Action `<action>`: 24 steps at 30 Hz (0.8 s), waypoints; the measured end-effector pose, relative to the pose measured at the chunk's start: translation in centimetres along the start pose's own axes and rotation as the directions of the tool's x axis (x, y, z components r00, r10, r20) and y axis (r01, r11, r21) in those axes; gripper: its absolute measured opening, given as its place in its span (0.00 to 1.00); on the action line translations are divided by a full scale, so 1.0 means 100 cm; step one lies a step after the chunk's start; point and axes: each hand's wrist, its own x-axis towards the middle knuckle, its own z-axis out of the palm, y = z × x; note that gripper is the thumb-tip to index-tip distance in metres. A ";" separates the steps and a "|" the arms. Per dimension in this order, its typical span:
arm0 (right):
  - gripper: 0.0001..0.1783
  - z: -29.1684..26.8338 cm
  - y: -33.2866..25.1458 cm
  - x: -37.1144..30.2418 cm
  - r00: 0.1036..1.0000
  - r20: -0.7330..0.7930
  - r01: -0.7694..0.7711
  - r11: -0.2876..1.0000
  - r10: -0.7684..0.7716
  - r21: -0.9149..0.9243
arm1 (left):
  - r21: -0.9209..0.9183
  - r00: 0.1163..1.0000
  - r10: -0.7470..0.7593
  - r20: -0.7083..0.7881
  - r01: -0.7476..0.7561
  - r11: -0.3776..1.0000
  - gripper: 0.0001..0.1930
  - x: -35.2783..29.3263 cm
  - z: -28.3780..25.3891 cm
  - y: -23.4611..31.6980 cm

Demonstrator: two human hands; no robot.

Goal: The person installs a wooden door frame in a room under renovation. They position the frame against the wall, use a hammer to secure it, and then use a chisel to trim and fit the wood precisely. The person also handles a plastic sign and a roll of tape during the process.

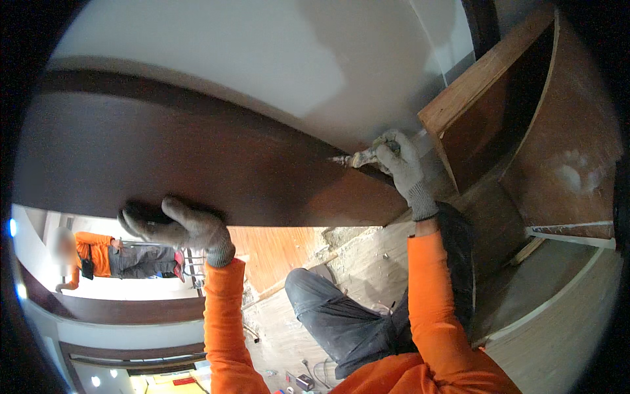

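Observation:
A broad dark brown wooden panel [197, 154] runs across the view from the left to the middle. My left hand [187, 226], in a grey knit glove, rests at its lower edge with fingers stretched out and thumb apart. My right hand [401, 164], also gloved, is closed round a slim pale tool [363, 158] smeared with dried material. The tool's narrow tip points left, at the panel's upper edge near its right end. The glove hides the rest of the tool, so its exact kind does not show.
A brown wooden box-like piece [489, 98] stands at the right, by a curved-looking brown board [571, 144]. Debris lies on the pale floor [367, 262] near my bent knee [321, 302]. A black device [304, 382] with a cable lies low. Another person [98, 256] in orange is at left.

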 end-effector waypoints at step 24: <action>0.23 -0.007 0.000 -0.035 0.941 0.013 0.248 0.664 -0.338 -0.705 | -0.053 0.995 -0.082 0.058 0.085 0.995 0.40 -0.002 -0.016 -0.022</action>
